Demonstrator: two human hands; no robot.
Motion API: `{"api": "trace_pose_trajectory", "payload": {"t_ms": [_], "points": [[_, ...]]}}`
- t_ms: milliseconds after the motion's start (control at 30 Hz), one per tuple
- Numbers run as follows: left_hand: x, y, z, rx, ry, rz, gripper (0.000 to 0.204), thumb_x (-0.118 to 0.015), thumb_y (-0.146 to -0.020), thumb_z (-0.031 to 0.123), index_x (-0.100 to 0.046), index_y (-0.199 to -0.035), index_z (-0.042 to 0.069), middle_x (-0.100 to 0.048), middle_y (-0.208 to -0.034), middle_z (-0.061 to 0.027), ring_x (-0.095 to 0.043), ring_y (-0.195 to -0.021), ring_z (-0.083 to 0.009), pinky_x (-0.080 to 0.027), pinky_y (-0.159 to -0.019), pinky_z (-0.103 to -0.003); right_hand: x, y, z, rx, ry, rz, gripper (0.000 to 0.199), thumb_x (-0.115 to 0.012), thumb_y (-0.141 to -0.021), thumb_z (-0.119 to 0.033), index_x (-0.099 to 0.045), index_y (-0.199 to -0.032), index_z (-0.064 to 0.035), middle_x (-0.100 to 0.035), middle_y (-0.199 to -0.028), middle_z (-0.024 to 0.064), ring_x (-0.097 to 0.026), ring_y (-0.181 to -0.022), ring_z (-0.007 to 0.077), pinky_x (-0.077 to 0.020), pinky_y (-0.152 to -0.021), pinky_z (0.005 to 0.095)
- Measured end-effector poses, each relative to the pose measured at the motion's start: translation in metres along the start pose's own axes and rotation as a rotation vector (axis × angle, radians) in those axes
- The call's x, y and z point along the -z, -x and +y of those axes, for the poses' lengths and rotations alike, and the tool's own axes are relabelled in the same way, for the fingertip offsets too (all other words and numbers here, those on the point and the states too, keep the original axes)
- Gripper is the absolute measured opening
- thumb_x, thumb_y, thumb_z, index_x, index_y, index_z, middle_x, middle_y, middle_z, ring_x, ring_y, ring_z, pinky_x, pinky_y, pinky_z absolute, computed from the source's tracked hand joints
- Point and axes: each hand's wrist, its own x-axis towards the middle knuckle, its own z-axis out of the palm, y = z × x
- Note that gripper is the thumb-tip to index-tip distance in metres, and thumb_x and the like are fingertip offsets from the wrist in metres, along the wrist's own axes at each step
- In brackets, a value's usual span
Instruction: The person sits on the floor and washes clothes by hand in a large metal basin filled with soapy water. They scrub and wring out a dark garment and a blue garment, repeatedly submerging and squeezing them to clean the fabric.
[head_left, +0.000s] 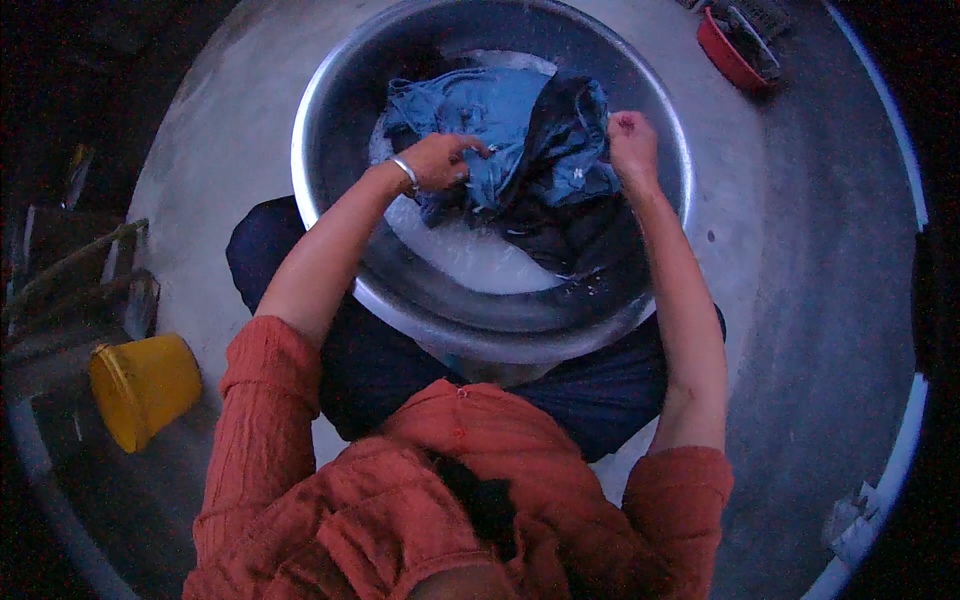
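Both hands are in the wide metal basin (505, 347), and here's the blue garment (500, 95), heaped in the upper middle of it, wet-looking and crumpled! On the left side, the left hand (438, 162) reaches over the rim, the index finger stretched out onto the cloth, the others bent under; whether they have hold of a fold, I can't tell. Over to the right, the right hand (632, 152) is curled up tight, fingers pressed together on the garment's right edge, with next to no gap between them. Below and to the right lies a dark cloth (580, 240), bunched against the blue, and pale, cloudy water (450, 250) shows around the pile. A silver bracelet (405, 172) gleams on the left wrist. The basin sits right up against the person's dark trousers (375, 370), under an orange-red shirt (520, 420) with its sleeves up near the elbows. Out on the grey floor (225, 130), a yellow bucket (150, 390) tips over to the left, while a red tub (727, 55) stands off at upper right, its contents too dim to make out.
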Motion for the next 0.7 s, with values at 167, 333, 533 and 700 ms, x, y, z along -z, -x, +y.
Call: {"api": "trace_pose_trajectory", "payload": {"t_ms": [167,333,533,700], "points": [[-0.003,-0.004,-0.025,0.133,0.038,0.415,0.021,-0.048,-0.073,0.013,-0.059,-0.089,0.006,-0.059,-0.079,-0.0192,-0.057,-0.073,-0.0358,-0.045,-0.068,-0.041,-0.010,0.032,-0.012,0.238,0.230,-0.011,0.027,-0.056,-0.069,-0.007,-0.055,-0.095,-0.0041,-0.056,-0.094,0.0150,-0.053,-0.091,0.0291,-0.0415,-0.081,0.0355],[-0.005,-0.008,-0.037,0.151,0.399,0.331,0.029,-0.046,-0.077,0.012,-0.054,-0.104,0.006,-0.054,-0.078,-0.0050,-0.048,-0.070,-0.0153,-0.041,-0.066,-0.026,-0.044,0.051,-0.044,0.831,0.375,-0.189,0.037,-0.056,-0.067,-0.003,-0.054,-0.103,-0.0082,-0.050,-0.109,0.0127,-0.046,-0.102,0.0306,-0.0347,-0.092,0.0365],[0.017,-0.005,-0.013,0.291,0.574,0.299,0.029,-0.040,-0.079,0.012,-0.053,-0.105,0.007,-0.055,-0.087,-0.0040,-0.050,-0.078,-0.0146,-0.041,-0.073,-0.026,-0.041,0.039,-0.039,0.638,0.356,-0.390,0.021,-0.057,-0.070,-0.011,-0.056,-0.091,-0.0068,-0.057,-0.094,0.0095,-0.052,-0.090,0.0278,-0.0401,-0.080,0.0370],[0.017,-0.006,-0.014,-0.092,0.465,0.307,0.037,-0.052,-0.076,0.014,-0.049,-0.112,0.005,-0.051,-0.110,-0.0110,-0.046,-0.104,-0.0205,-0.036,-0.090,-0.031,-0.021,0.040,-0.072,0.159,-0.175,-0.507,0.016,-0.051,-0.079,-0.016,-0.055,-0.078,-0.0007,-0.051,-0.066,0.0038,-0.049,-0.062,0.0136,-0.0405,-0.059,0.0288]]}}
